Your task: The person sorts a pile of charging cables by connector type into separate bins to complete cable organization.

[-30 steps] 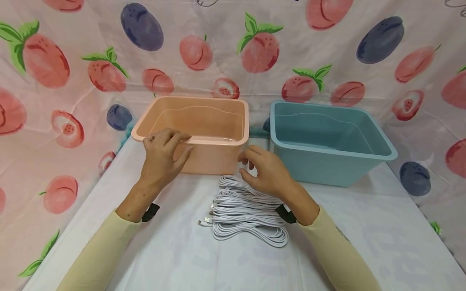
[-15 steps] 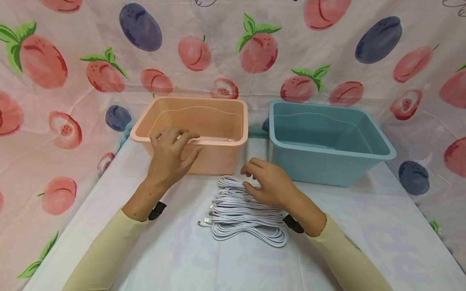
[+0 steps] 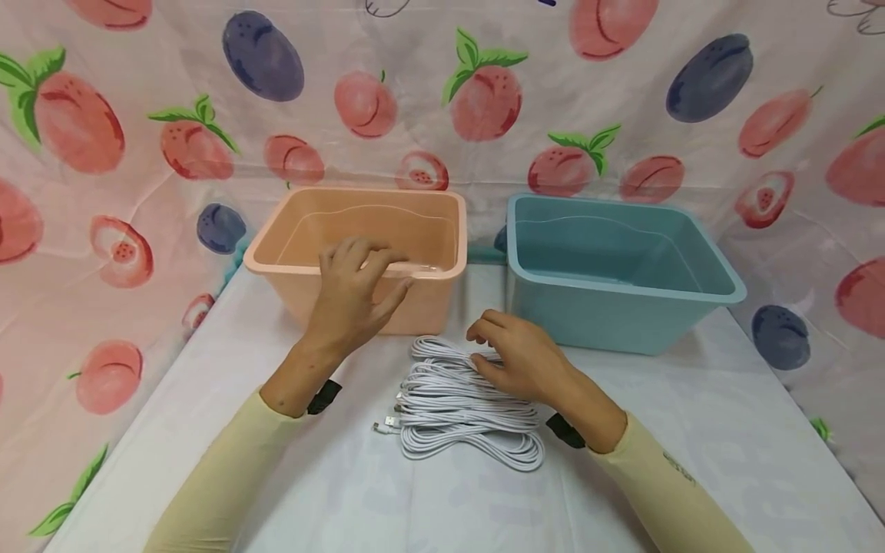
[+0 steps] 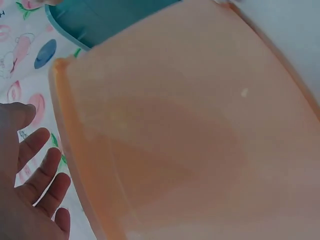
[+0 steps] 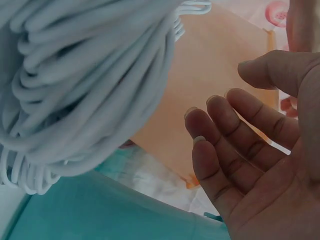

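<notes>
A row of coiled white USB cables (image 3: 470, 415) lies on the white-covered table, with metal plugs (image 3: 389, 424) poking out at its left side. My right hand (image 3: 522, 355) hovers over the far right part of the coils, fingers loosely bent and holding nothing. In the right wrist view its fingers (image 5: 235, 135) are spread apart from the cables (image 5: 95, 80). My left hand (image 3: 353, 296) is in front of the peach bin (image 3: 422, 303), overlapping its front rim in the head view. Its fingers (image 4: 42, 175) are relaxed beside the bin wall (image 4: 200, 125), with nothing in them.
To the right of the peach bin stands a teal bin (image 3: 608, 315), with a narrow gap between the two. Both bins show bare insides. A fruit-patterned curtain (image 3: 415, 92) hangs close behind them and along both sides of the table (image 3: 332, 484).
My left hand has moved rightward along the front of the peach bin. My right hand has drawn back slightly toward me and to the right. The cables and bins stay put.
</notes>
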Demonstrator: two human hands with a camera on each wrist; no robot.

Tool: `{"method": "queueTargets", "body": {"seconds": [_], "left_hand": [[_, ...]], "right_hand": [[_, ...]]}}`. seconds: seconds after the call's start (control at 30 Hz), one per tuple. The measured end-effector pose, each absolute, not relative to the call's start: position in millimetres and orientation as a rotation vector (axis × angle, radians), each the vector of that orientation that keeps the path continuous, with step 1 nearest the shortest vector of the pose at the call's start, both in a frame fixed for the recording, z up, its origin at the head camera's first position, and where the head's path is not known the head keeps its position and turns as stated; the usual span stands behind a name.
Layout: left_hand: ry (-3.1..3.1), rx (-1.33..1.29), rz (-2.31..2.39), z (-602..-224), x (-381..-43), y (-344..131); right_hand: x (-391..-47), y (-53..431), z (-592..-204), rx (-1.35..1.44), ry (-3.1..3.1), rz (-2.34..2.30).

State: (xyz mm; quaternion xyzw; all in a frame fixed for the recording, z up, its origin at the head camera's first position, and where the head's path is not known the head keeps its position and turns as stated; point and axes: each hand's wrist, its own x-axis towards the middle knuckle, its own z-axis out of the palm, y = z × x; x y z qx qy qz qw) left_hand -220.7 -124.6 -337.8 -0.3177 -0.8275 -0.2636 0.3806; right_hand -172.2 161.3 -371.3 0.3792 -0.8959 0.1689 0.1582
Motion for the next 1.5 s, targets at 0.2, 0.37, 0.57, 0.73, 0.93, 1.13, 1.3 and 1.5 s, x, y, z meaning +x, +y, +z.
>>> {"method": "queueTargets", "body": {"seconds": [0.2, 0.37, 0.57, 0.73, 0.93, 1.13, 1.3, 1.5], "left_hand": [[-2.090, -0.873, -0.687, -334.7, -221.6, -102.3], [-2.083, -0.931, -0.695, -332.6, -222.3, -84.2], [-2.073, -0.967, -0.705, -330.6, -223.6, -65.9], [-2.088, -0.981, -0.694, -329.7, -224.5, -50.1], [-2.127, -1.042, -0.689, -328.9, -226.3, -29.0], [-2.145, -1.128, -0.690, -328.0, -229.9, -9.8], [-2.174, -1.157, -0.676, -330.0, -234.1, 3.5], [-2.194, -1.173, -0.657, -332.6, -240.3, 16.3]], "right_hand": [[-177.3, 162.9, -375.9, 1.064, -2.600, 0.471], [-181.8, 163.4, -378.1, 1.058, -2.619, 0.469], [-186.2, 159.3, -377.2, 1.086, -2.663, 0.457], [-187.8, 155.5, -376.3, 1.083, -2.751, 0.443], [-190.0, 155.5, -376.8, 1.075, -2.822, 0.456], [-191.7, 157.3, -378.8, 1.099, -2.821, 0.493], [-194.7, 159.8, -380.7, 1.127, -2.781, 0.493], [-197.4, 160.2, -380.7, 1.159, -2.751, 0.483]]}}
